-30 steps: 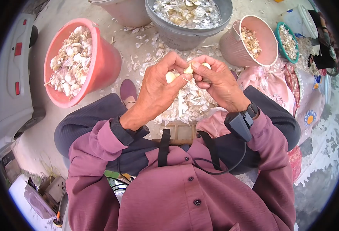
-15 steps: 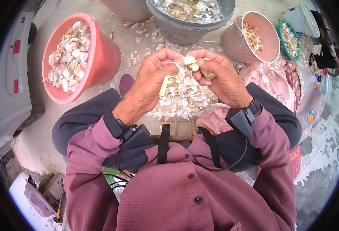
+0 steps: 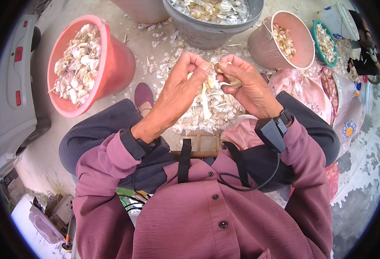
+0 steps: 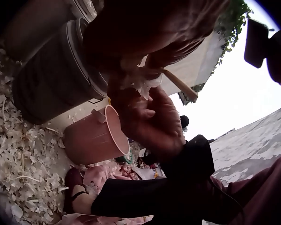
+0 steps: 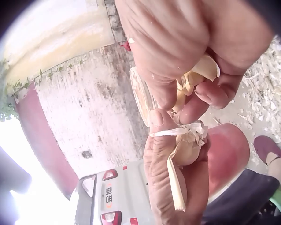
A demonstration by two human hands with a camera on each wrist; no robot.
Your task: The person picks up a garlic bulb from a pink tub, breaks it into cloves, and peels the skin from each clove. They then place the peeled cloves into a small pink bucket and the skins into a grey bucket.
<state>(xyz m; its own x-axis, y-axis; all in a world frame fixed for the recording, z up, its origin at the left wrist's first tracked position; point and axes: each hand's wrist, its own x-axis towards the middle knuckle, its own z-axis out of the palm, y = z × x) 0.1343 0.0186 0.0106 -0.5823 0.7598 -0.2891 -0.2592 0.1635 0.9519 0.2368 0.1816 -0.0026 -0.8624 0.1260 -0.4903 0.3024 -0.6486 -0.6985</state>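
Both hands are raised over a heap of garlic skins (image 3: 224,114), fingertips close together in the head view. My left hand (image 3: 175,95) holds a piece of garlic bulb (image 5: 188,151) with papery skin and a dry stalk (image 5: 176,190) hanging from it. Thumb and forefinger of that hand pinch near the top of this piece. My right hand (image 3: 254,90) has its fingers curled round some pale garlic cloves (image 5: 205,69), partly hidden by them. In the right wrist view its fingertips are right at the left thumb.
A red bucket (image 3: 123,73) of garlic bulbs stands at left. Ahead is a grey tub (image 3: 198,38) with skins and cloves; a pink bucket (image 3: 259,49) of cloves and a green basket (image 3: 335,58) are at right. Pink cloth (image 3: 293,88) lies by the right knee.
The hands have drawn slightly apart at the fingertips. The stalk under the left hand has swung from slanting down-left to hanging between the hands. Pale cloves seen between the fingertips earlier are now mostly hidden.
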